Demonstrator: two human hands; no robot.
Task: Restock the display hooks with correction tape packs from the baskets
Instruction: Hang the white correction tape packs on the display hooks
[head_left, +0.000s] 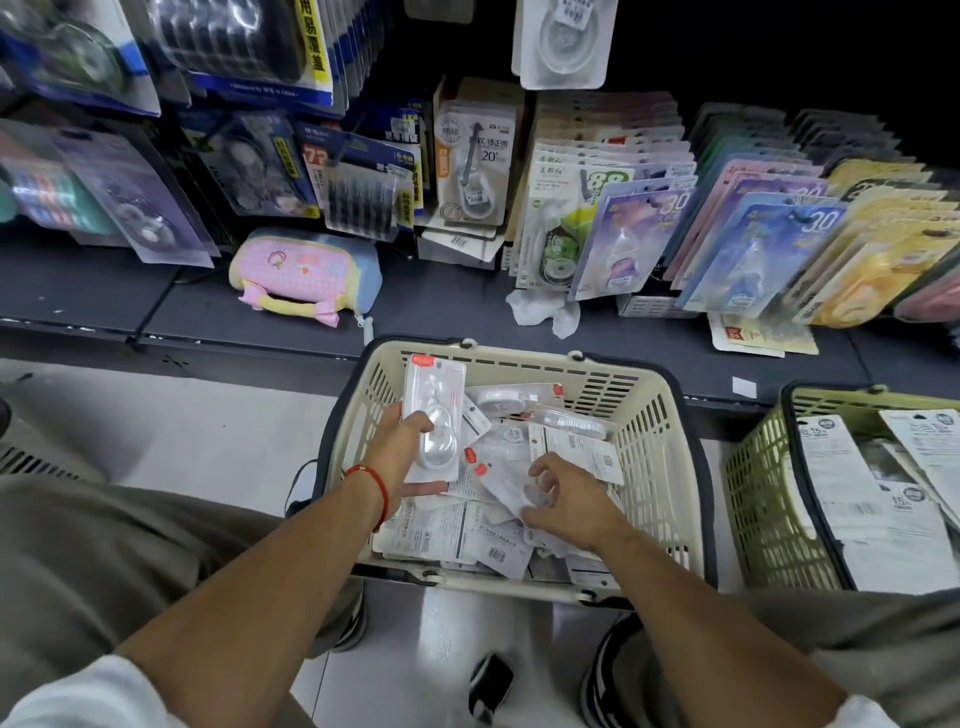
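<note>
Bare and stretched forward, the left hand (402, 457) was held over the cream basket (649, 441), its grip clasped round a clear correction tape pack (434, 415) raised at the basket's left side. Further right, the right hand (569, 506) was lowered onto the loose packs (467, 530), fingers curled around one, apparently pinching it.

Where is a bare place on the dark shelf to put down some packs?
Bare shelf lies left of the pink pouch, and between the pouch and the crumpled white wrapper. Right of the wrapper, hanging packs crowd it.
</note>
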